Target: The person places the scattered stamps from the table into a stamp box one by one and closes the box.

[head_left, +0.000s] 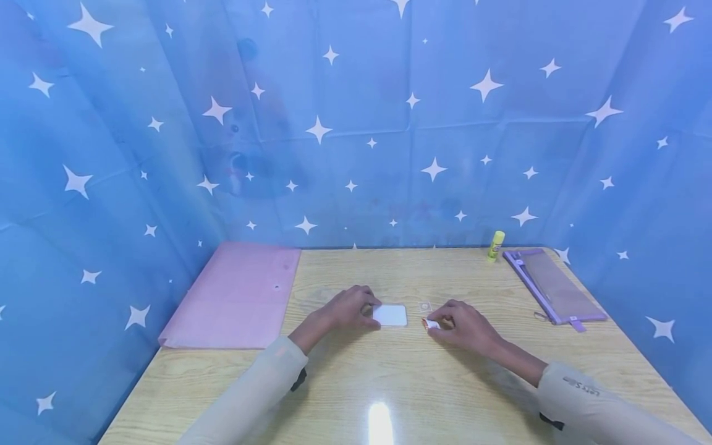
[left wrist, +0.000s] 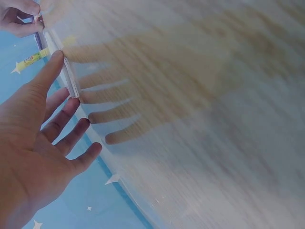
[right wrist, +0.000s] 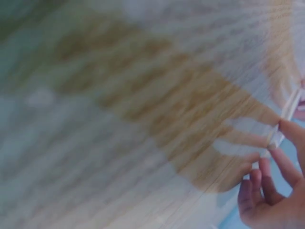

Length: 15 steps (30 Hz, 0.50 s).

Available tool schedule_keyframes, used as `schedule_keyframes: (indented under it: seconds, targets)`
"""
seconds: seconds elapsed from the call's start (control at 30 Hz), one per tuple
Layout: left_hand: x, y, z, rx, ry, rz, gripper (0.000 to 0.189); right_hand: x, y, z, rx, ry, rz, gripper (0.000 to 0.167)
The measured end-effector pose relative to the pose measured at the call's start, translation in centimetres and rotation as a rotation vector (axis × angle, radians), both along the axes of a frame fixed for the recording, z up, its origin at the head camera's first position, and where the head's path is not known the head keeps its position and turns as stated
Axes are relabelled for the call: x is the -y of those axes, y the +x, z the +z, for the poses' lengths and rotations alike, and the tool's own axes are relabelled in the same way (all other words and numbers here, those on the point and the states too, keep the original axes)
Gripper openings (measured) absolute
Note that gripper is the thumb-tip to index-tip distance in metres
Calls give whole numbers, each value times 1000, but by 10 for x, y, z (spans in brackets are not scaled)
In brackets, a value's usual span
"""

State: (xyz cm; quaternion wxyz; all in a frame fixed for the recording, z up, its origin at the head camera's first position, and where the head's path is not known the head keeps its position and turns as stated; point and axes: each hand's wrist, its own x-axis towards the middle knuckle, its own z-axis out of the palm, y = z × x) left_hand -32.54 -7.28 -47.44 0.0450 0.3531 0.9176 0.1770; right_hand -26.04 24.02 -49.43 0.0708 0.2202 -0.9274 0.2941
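Observation:
Near the middle of the table, a white flat rectangle with rounded corners (head_left: 390, 315), looking like a stack of cards edge-on in the left wrist view, lies flat. My left hand (head_left: 353, 308) grips its left end between thumb and fingertips. To its right, my right hand (head_left: 464, 324) pinches a small white piece with orange-red markings (head_left: 431, 324) close over the tabletop; its kind cannot be told. Just behind that piece lies a small pale square with a round mark (head_left: 425, 306). In the right wrist view, thumb and fingertips meet at the small white piece (right wrist: 275, 138).
A pink folder (head_left: 239, 296) covers the table's left side. At the back right stands a yellow glue stick (head_left: 495, 246), beside a purple-edged zip pouch (head_left: 556, 284). A blue curtain with white stars (head_left: 356, 154) surrounds the wooden table (head_left: 445, 395).

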Motion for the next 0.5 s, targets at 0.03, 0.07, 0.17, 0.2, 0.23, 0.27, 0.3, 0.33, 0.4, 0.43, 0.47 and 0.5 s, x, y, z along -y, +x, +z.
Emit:
schedule_keyframes:
  seconds: [0.03,0.07,0.17,0.2,0.23,0.27,0.3,0.33,0.4,0.43,0.47,0.5]
  targets:
    - [0,0,-1,-1,0,1,54,0,0,0,-4,-4,5,23]
    - [0,0,-1,0,1,2,54,1,1,0,-9,-8,8,23]
    - [0,0,-2,2,2,3,54,1,2,1,-14,-21,23,21]
    - [0,0,-2,3,3,3,54,2,2,1,-13,-22,24,21]
    - [0,0,-2,2,3,4,54,2,2,1,-17,-21,28,21]
    - [0,0,-2,3,4,4,54,2,2,1,-18,-20,31,21]
    - [0,0,-1,4,5,4,54,3,2,2,-19,-21,38,21]
    - [0,0,-1,6,5,6,54,3,1,2,-20,-19,44,22]
    - [0,0,-2,8,5,7,54,3,0,2,-16,-21,52,25]
    - [-1,-1,-2,7,3,8,54,3,-1,1,-10,-25,59,26]
    - [-1,-1,-2,7,3,8,54,3,-1,1,-2,-32,63,28]
    - [-1,-1,-2,7,2,9,54,3,-2,1,7,-39,69,30]
